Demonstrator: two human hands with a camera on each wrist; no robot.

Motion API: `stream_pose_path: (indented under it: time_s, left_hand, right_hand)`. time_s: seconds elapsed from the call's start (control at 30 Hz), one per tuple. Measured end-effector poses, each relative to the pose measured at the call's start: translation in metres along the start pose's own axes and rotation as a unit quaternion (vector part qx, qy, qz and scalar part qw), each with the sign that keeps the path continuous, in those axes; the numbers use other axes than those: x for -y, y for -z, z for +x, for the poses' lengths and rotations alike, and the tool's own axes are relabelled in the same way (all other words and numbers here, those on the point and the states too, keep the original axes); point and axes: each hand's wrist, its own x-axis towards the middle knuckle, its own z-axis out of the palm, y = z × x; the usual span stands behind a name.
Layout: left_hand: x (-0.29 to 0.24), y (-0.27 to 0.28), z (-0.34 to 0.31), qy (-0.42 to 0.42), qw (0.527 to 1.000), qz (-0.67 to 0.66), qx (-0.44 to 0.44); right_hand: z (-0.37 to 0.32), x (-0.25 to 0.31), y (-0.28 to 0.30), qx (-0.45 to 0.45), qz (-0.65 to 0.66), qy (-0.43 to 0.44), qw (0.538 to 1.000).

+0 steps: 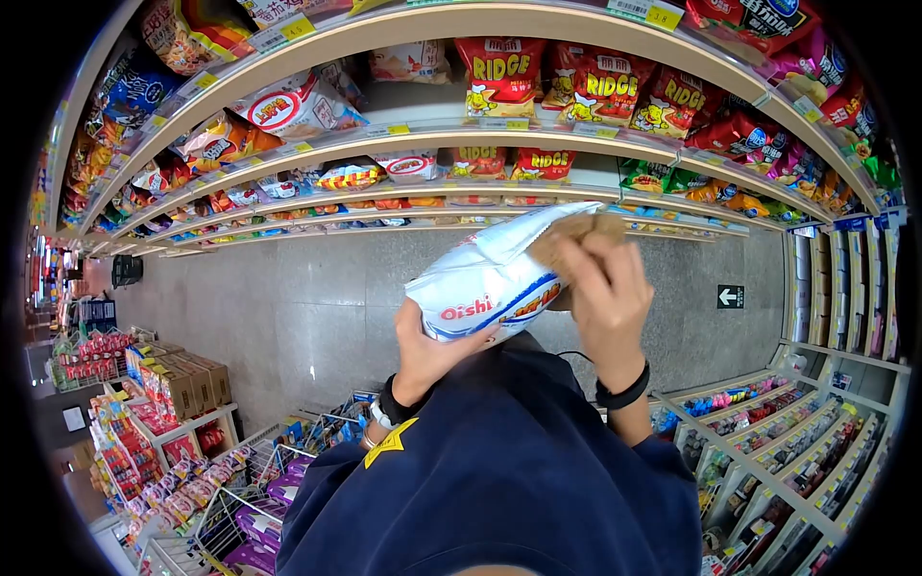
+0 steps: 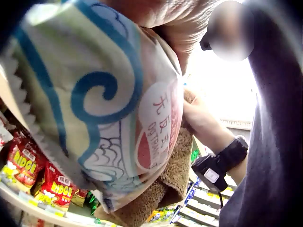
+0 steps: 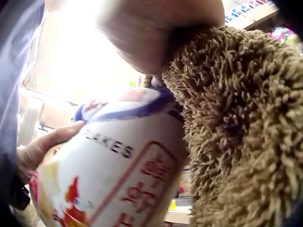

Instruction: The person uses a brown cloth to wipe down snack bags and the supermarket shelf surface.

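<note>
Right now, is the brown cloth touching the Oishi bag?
Touching. The right wrist view shows the cloth pressed flush against the bag, with no gap between them; the left wrist view agrees.

"Oishi" is printed on the white bag, "RIDGE" on the red bags; a left arrow is shown on a black sign.

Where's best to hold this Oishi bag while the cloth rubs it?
Probably grip the Oishi bag by its lower end, from underneath, as the left hand does: it tilts upward, puffy, and the right hand holds the cloth against its upper end.
</note>
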Motion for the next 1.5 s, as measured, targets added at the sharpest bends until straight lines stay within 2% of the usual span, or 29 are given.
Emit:
stream_pose_path:
  time_s: [0.13,0.17,0.27,0.37,0.43,0.53,0.7,0.83,0.93,1.07,1.17,1.27,1.37,1.43,1.5]
  left_hand:
    - [0.0,0.004,-0.002,0.009,1.0,0.001,0.019]
    - [0.002,0.004,-0.003,0.008,1.0,0.009,0.023]
    - [0.002,0.002,-0.005,0.0,0.999,0.028,0.03]
    - [-0.007,-0.004,-0.006,0.051,0.998,-0.031,0.023]
    - [-0.004,-0.004,-0.008,0.055,0.997,-0.035,0.028]
    - [-0.006,-0.005,-0.009,0.073,0.996,-0.049,0.034]
    - [-0.011,-0.005,-0.006,0.055,0.996,-0.048,0.045]
    - [-0.006,-0.007,-0.01,0.059,0.997,-0.019,0.037]
    - [-0.008,-0.009,-0.009,0.044,0.998,-0.024,0.03]
    - [-0.009,-0.007,-0.007,0.013,0.997,-0.02,0.072]
    - [-0.012,-0.007,-0.011,0.042,0.998,-0.025,0.047]
    - [-0.005,-0.003,-0.013,0.004,0.999,0.003,0.042]
    - [-0.01,-0.004,-0.011,0.002,0.999,-0.009,0.036]
    - [-0.007,-0.002,-0.01,-0.028,0.998,0.024,0.047]
    - [-0.011,-0.004,-0.002,-0.114,0.989,0.074,0.057]
  right_hand:
    - [-0.005,-0.031,-0.004,-0.023,0.067,-0.073,0.995]
    - [-0.006,-0.031,0.0,-0.011,0.115,-0.117,0.986]
    - [-0.007,-0.03,0.007,-0.049,0.14,-0.149,0.978]
    - [-0.016,-0.032,0.014,-0.114,0.141,-0.221,0.958]
    - [-0.018,-0.029,0.021,-0.154,0.167,-0.271,0.935]
    - [-0.022,-0.027,0.03,-0.174,0.131,-0.263,0.94]
    - [-0.019,-0.021,0.043,-0.15,0.101,-0.123,0.976]
    - [-0.005,-0.014,0.059,0.025,0.139,-0.032,0.989]
    - [0.005,-0.008,0.053,0.081,0.135,0.053,0.986]
    - [0.018,0.0,0.051,0.12,0.115,0.05,0.985]
    - [0.019,-0.001,0.048,0.143,0.137,0.021,0.98]
    - [0.02,-0.001,0.042,0.137,0.181,-0.027,0.974]
    - [0.022,0.002,0.04,0.131,0.239,-0.074,0.959]
    - [0.021,0.001,0.037,0.125,0.285,-0.119,0.943]
    - [0.023,0.0,0.035,0.113,0.301,-0.15,0.935]
